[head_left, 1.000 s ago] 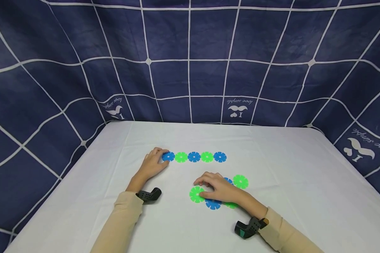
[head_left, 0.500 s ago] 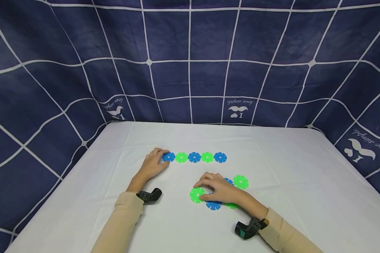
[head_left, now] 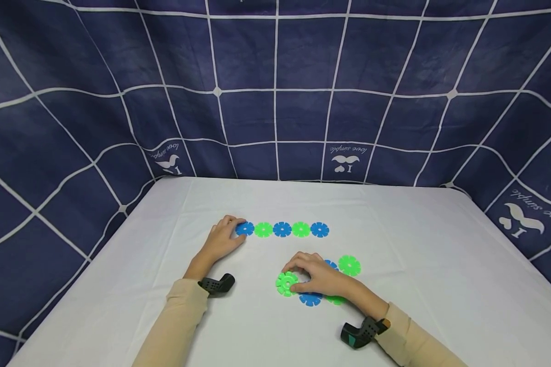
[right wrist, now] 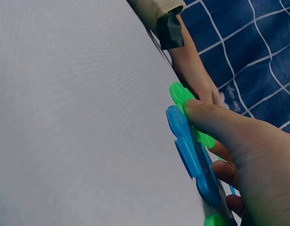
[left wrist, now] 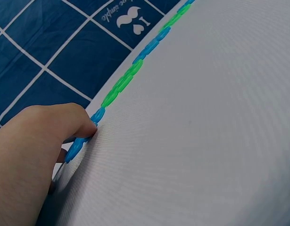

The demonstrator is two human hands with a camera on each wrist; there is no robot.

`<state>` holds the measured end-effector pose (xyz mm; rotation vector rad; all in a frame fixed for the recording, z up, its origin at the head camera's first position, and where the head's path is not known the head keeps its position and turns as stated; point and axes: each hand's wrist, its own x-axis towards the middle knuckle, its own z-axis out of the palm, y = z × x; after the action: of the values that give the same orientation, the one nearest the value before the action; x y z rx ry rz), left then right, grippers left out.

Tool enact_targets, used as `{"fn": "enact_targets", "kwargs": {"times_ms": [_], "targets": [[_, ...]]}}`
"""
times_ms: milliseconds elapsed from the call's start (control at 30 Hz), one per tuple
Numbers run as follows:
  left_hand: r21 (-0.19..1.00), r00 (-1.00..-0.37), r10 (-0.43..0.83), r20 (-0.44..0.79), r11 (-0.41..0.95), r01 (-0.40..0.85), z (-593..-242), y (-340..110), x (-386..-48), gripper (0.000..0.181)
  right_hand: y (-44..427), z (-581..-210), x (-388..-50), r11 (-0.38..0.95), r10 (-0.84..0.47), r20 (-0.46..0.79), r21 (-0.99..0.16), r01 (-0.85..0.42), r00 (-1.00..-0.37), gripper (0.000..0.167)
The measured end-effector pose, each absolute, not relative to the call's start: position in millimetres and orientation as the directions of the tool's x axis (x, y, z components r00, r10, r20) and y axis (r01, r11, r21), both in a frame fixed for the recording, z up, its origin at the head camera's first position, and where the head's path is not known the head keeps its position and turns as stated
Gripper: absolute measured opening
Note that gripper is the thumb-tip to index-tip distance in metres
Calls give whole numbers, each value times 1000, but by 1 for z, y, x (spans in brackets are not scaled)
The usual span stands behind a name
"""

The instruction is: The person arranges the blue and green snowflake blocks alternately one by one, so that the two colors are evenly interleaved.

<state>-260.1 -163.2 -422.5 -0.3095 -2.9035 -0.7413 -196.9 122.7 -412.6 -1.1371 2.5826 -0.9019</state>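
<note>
A row of blue and green notched plastic discs lies flat toward the back in the head view. My left hand (head_left: 221, 237) pinches the blue disc (head_left: 245, 229) at its left end; in the left wrist view the thumb presses that disc's edge (left wrist: 75, 149). Nearer me, my right hand (head_left: 316, 272) holds a green disc (head_left: 286, 284) between thumb and index finger. The right wrist view has this green disc (right wrist: 178, 93) tilted just beyond a blue disc (right wrist: 188, 155) close to the fingers. The right hand partly covers the discs under it.
Around the right hand lie another blue disc (head_left: 331, 264), a green disc (head_left: 349, 265) and a partly hidden green disc (head_left: 336, 300). A white cloth (head_left: 239, 326) covers the table. Behind it hangs a dark blue checked curtain (head_left: 303, 117).
My right index finger has come down onto the green disc's far edge, and the disc now looks slightly raised. The left hand and the row keep their places.
</note>
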Motion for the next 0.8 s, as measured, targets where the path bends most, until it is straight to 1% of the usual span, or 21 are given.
{"fn": "enact_targets", "kwargs": {"times_ms": [233, 400, 533, 800], "targets": [[450, -971, 167, 173, 863, 228, -422, -163, -259, 48, 124, -413, -197, 488, -726, 104, -618, -616, -680, 36], [450, -972, 164, 170, 864, 225, -422, -162, -259, 49, 124, -412, -196, 500, -710, 66, -655, -567, -701, 36], [451, -972, 166, 168, 863, 225, -422, -162, -259, 49, 123, -411, -196, 494, -707, 54, -675, -547, -705, 36], [455, -973, 163, 166, 863, 222, -424, -162, -260, 49, 122, -410, -197, 434, -736, 53, -728, -531, -675, 34]]}}
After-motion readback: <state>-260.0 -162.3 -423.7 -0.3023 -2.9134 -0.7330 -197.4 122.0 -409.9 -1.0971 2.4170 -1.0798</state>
